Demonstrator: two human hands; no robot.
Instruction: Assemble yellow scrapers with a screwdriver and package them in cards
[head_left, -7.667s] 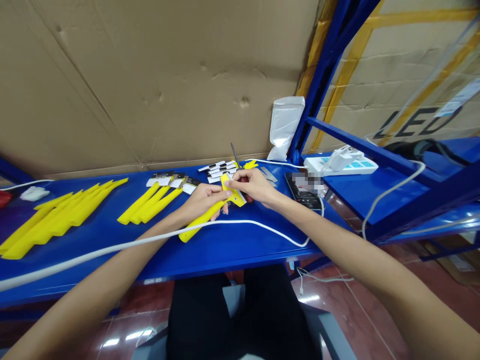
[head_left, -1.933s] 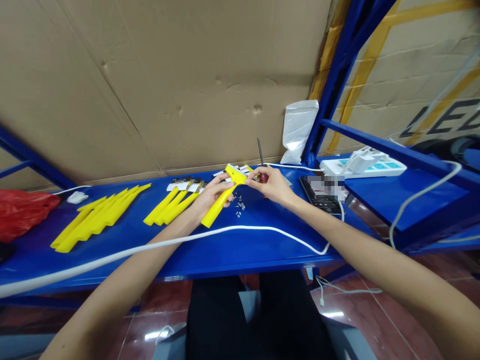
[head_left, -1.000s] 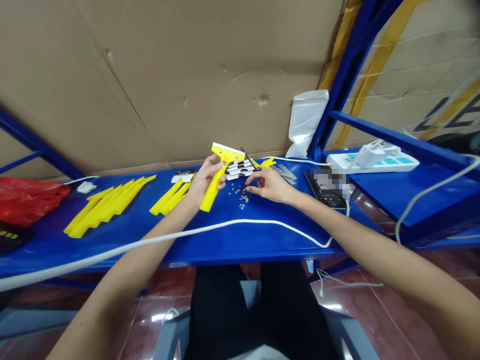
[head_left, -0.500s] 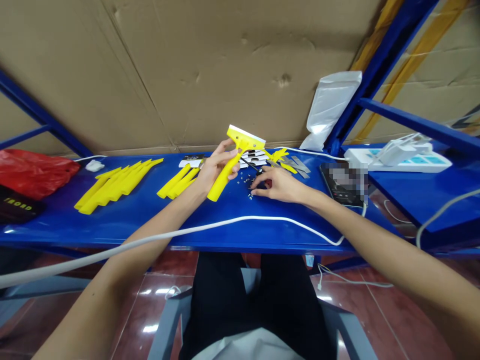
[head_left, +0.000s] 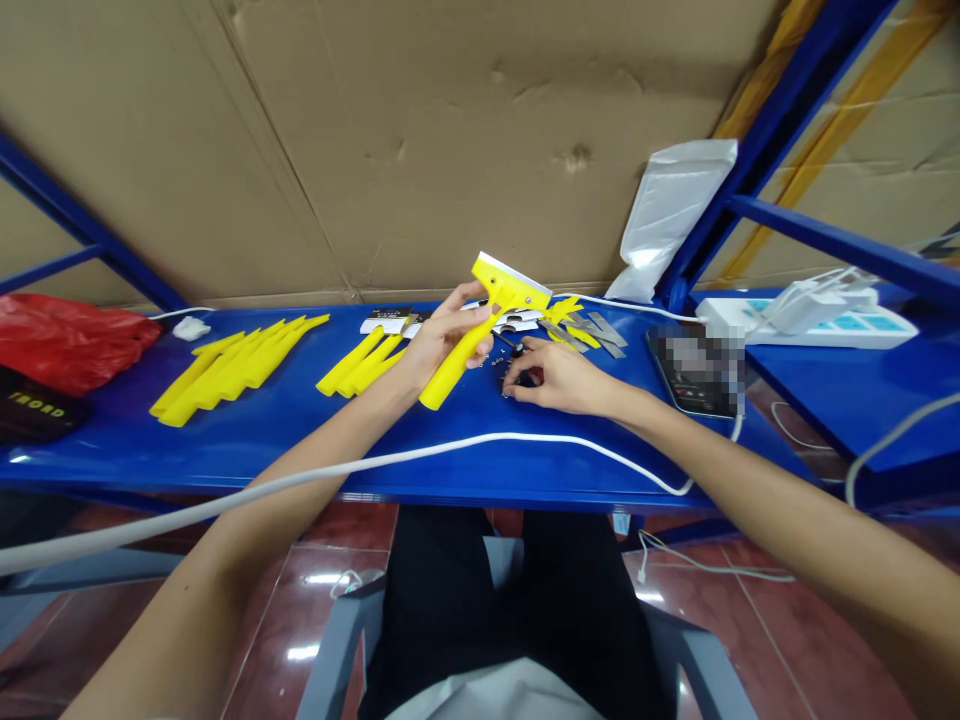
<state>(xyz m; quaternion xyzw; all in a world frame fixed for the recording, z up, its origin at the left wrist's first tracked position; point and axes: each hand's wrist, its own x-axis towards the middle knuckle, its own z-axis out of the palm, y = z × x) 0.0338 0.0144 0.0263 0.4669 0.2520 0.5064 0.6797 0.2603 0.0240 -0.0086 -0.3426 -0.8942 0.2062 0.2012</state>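
Observation:
My left hand [head_left: 444,340] is closed around the neck of a yellow scraper [head_left: 459,365], its handle slanting down toward me. A metal blade edge [head_left: 517,270] runs along the top of its head, and two small fasteners show in the head. Low over the table, my right hand [head_left: 559,378] is curled with thumb and fingertips together among tiny screws and nuts [head_left: 497,360]. A screwdriver [head_left: 517,350] with a dark handle sits in that hand, mostly covered by the fingers. Whether the fingertips also pinch a small part cannot be made out.
Yellow handles [head_left: 232,370] lie in a row at left, with more [head_left: 356,365] beside my left forearm. Yellow pieces and metal blades [head_left: 596,330] lie behind my right hand. A phone [head_left: 694,370], a power strip [head_left: 810,318] and a white cable [head_left: 495,437] are also here.
The scraper in my left hand has shifted slightly right in the view. My right hand stays low by the small screws, its fingertips a little closer together. The view itself has shifted slightly.

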